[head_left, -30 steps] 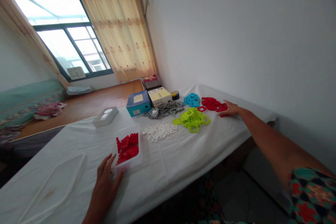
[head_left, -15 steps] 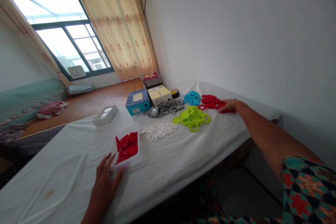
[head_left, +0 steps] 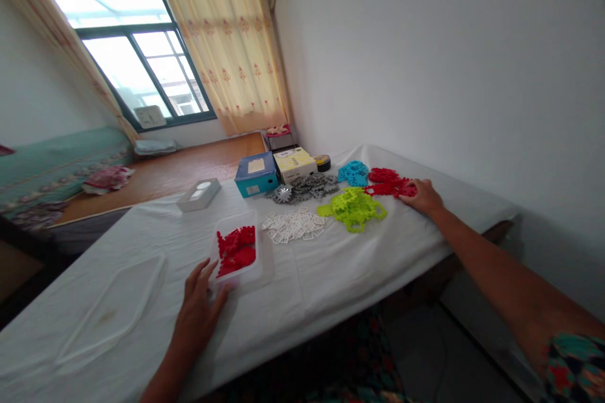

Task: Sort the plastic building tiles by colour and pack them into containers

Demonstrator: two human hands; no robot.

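My left hand [head_left: 201, 299] grips the near left corner of a clear plastic container [head_left: 259, 264], fingers along its side and thumb at its front. Red toothed plastic pieces [head_left: 237, 250] lie inside that container. At the right, my right hand [head_left: 424, 197] has its fingers curled onto the right end of a pile of red plastic pieces [head_left: 385, 181]. Its palm hides some of them, so how many it holds is unclear. Close by lie a lime green pile [head_left: 353, 209] and a blue pile [head_left: 352, 173] of similar pieces.
White small frame-like pieces [head_left: 295, 225] and grey gear-like pieces [head_left: 309, 189] lie mid-table. Behind them stand a blue box [head_left: 256, 175], a yellow-white box [head_left: 295, 165] and a tape roll [head_left: 322, 163]. A clear lid [head_left: 113, 308] and a grey-white box [head_left: 198, 195] lie left.
The view has shifted, moving everything slightly right and up. My right fingers now curl around the red pile's right end, where red pieces showed beneath the hand before. My left hand stays at the container.
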